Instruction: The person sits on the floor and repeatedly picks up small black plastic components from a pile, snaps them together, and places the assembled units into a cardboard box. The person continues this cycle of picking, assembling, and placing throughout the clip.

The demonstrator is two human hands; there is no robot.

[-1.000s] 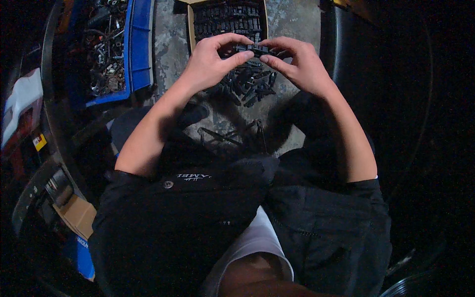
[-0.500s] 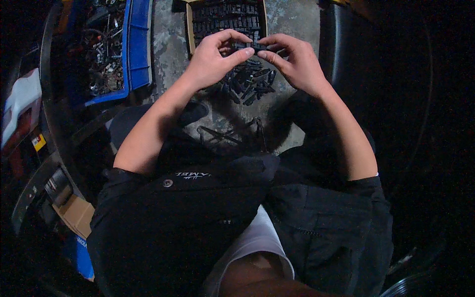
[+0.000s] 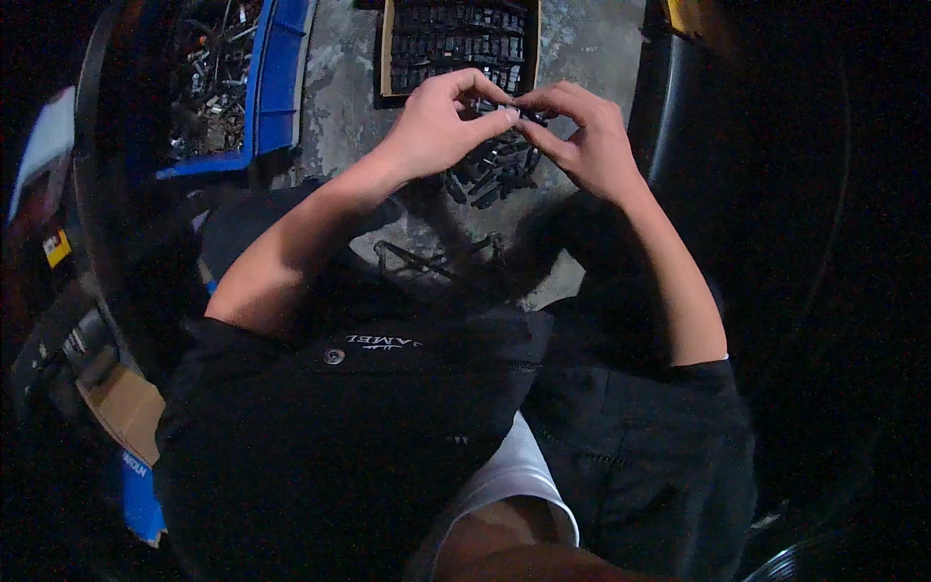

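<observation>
My left hand (image 3: pixel 438 124) and my right hand (image 3: pixel 593 138) meet over the floor, their thumbs and fingertips pinched together. Between them is a small black part (image 3: pixel 525 113), mostly covered by the fingers, so its exact kind cannot be made out. Just below the fingertips, a loose pile of black elongated parts (image 3: pixel 493 177) lies on the concrete. Beyond the hands stands an open cardboard box (image 3: pixel 387 56), holding many similar black pieces (image 3: pixel 456 47) set in rows.
A blue plastic bin (image 3: pixel 276 87) with mixed metal scrap (image 3: pixel 211 107) is at the far left. Bare concrete (image 3: pixel 339 73) shows around the box. Thin crossed metal legs (image 3: pixel 438 260) are near my knees. A brown carton (image 3: pixel 128 412) sits at lower left, and a dark rounded edge (image 3: pixel 669 97) runs along the right.
The view has shifted slightly, so the box and bin appear a little to the right. Both hands keep their pinch on the black part, with only a small change in finger position.
</observation>
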